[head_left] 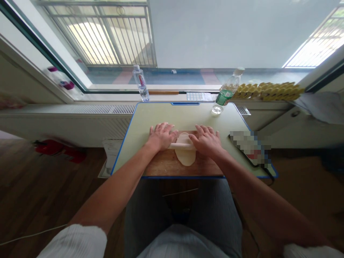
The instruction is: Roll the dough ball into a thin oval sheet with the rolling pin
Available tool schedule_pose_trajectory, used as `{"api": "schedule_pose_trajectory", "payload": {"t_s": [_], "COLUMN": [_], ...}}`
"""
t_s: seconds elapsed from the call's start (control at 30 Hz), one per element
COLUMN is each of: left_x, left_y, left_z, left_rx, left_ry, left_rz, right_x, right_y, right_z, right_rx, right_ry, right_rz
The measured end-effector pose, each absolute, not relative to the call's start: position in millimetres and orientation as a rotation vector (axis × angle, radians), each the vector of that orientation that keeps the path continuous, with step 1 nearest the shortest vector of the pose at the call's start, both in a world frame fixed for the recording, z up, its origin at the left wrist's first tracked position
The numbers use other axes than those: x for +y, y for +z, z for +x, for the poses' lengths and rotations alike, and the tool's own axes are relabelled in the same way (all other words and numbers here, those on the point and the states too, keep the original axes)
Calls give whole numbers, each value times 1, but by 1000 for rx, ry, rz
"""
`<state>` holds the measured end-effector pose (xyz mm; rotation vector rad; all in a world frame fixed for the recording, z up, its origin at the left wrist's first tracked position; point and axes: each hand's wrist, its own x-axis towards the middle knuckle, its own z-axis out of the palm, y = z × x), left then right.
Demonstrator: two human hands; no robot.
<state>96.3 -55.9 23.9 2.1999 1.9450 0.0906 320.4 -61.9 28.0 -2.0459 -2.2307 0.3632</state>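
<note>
A pale rolling pin lies crosswise over a flattened oval of dough. The dough rests on a brown wooden board at the near side of a small table. Over the pin's left end, my left hand lies palm down with fingers stretched forward and spread. My right hand is laid the same way over the right end, its thumb pointing in toward the dough. Both palms hide the pin's ends. Neither hand has its fingers wrapped around the pin.
On the pale green, blue-edged table stands a green-labelled bottle; a phone-like device with a cable lies right. Another bottle, a keyboard-like white item and yellow trays line the windowsill. My legs are under the table's near edge.
</note>
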Motion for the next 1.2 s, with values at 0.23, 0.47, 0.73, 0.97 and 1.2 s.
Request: {"api": "schedule_pose_trajectory", "payload": {"t_s": [0.23,0.47,0.73,0.97,1.2], "left_x": [-79,-126,-195,-160,-137], "left_y": [27,24,22,26,26], "left_z": [99,100,102,108,111], "left_rx": [1929,1980,1963,2026,2051], "left_ry": [91,154,210,207,280], "left_rz": [2202,2296,2332,2323,2351], "right_x": [-90,-134,-203,-164,-144], "right_y": [30,27,11,16,20], "right_z": [318,319,325,319,317], "right_rx": [-2310,-2325,-2297,-2278,-2267], "right_ry": [189,52,-21,7,4], "right_rz": [-2032,-1960,-1892,-1947,-1925]}}
